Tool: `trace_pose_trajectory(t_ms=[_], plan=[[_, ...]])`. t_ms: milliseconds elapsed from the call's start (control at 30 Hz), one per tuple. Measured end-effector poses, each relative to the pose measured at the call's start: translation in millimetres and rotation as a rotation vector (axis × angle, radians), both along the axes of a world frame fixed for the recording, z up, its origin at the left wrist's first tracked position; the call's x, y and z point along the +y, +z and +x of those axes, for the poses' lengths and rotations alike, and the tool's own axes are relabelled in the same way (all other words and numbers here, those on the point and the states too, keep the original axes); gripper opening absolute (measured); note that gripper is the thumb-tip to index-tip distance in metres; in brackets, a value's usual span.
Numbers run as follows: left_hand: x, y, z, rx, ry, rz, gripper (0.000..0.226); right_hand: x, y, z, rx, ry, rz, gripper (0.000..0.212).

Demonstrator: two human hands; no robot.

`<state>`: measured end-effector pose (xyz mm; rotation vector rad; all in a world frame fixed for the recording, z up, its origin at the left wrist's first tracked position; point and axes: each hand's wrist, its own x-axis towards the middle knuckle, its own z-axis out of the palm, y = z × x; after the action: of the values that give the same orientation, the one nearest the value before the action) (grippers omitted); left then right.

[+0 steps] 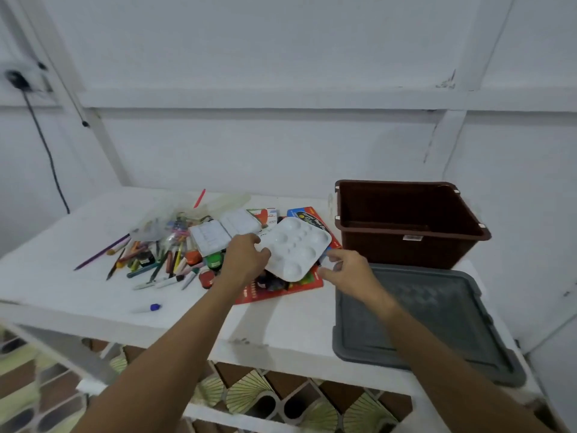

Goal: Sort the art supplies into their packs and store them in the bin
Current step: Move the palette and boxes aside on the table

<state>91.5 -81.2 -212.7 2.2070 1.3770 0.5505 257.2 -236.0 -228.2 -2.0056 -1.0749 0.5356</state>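
Observation:
A white paint palette [296, 246] with round wells is tilted above a red pack [281, 289] on the white table. My left hand [246, 256] grips the palette's left edge. My right hand [346, 268] hovers by its lower right corner with fingers spread, holding nothing. A heap of crayons, markers and pencils [156, 260] lies to the left. The brown bin [406, 220] stands at the right back, with nothing visible inside.
A grey lid [421, 320] lies flat in front of the bin. A clear plastic bag [162, 220], a white paint box [224, 232] and a blue-capped marker [148, 307] sit on the table [78, 292]. The table's front edge is near my arms.

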Motion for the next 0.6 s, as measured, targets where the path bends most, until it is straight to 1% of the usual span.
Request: trace_pose_trajectory(t_ms=[100, 167, 267, 333, 400, 500, 600], plan=[[37, 2, -16, 0.034, 0.041, 0.037, 0.043, 30, -6, -16, 0.008, -0.082, -0.049, 0.046], [64, 0, -29, 0.102, 0.064, 0.032, 0.049, 45, -12, -23, 0.030, -0.146, -0.081, 0.039], [105, -8, -51, 0.184, 0.122, -0.028, 0.063, 61, -16, -31, 0.072, -0.282, -0.036, 0.041], [129, -15, -63, 0.140, 0.150, -0.105, 0.074, 70, -17, -35, 0.097, -0.356, -0.022, 0.042], [145, -21, -71, 0.058, 0.127, -0.168, 0.078, 78, -20, -38, 0.110, -0.421, -0.044, 0.040], [161, -30, -79, 0.020, 0.069, -0.169, 0.069, 86, -26, -41, 0.184, -0.522, -0.043, 0.038], [172, -32, -84, -0.003, 0.031, -0.157, 0.057, 87, -29, -49, 0.311, -0.606, 0.042, 0.035]])
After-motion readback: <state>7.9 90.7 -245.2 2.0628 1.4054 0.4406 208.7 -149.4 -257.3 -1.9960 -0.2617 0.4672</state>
